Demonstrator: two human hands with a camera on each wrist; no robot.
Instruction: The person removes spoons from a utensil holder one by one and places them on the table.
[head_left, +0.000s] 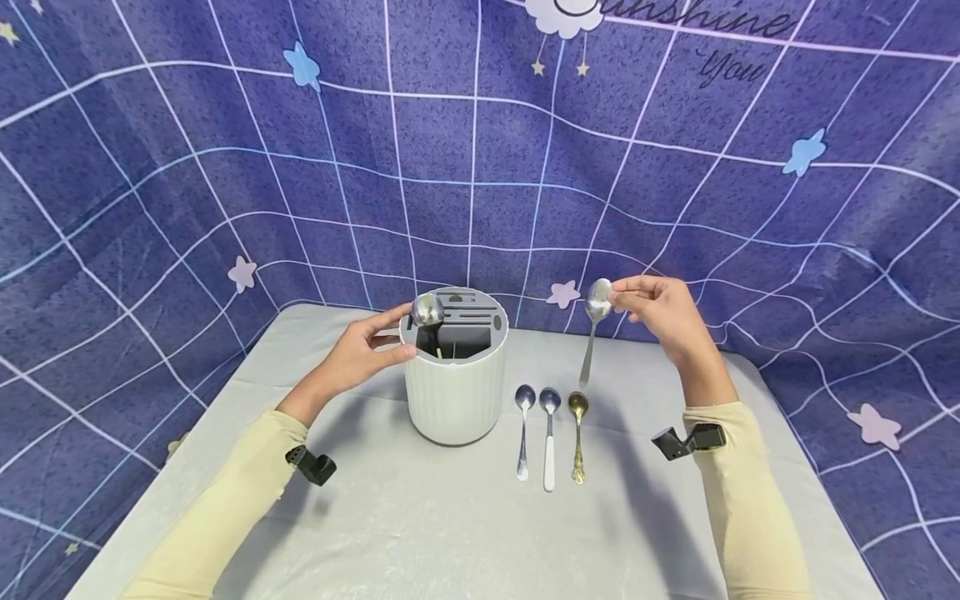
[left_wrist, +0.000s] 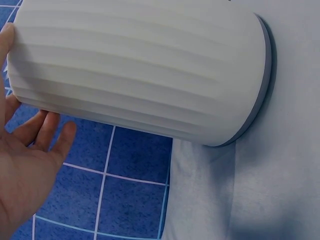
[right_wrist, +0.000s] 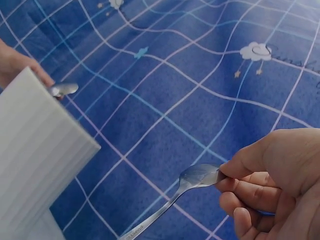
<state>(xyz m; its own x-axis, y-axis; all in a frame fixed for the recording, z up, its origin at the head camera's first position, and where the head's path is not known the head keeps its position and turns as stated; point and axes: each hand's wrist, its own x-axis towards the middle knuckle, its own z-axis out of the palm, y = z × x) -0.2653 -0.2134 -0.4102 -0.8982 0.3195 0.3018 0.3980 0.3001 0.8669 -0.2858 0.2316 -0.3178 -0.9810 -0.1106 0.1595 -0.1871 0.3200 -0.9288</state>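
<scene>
A white ribbed utensil holder [head_left: 454,404] stands upright on the table, with a grey slotted top. My left hand [head_left: 367,350] holds its left rim, thumb at the front and fingers further back. From the holder's left compartment rises a utensil with a rounded, shiny metal bowl [head_left: 427,309], close by the left fingertips. My right hand [head_left: 656,312] pinches a silver spoon [right_wrist: 200,175] by the tip of its bowl, the handle hanging down. Below it on the table lie a silver spoon [head_left: 523,429], a white-handled spoon [head_left: 549,437] and a gold spoon [head_left: 577,437], bowls pointing away from me.
A pale cloth covers the table [head_left: 390,525]. Behind it hangs a blue curtain [head_left: 450,142] with a grid, stars and a cloud. Each sleeve carries a small black wrist camera [head_left: 310,465].
</scene>
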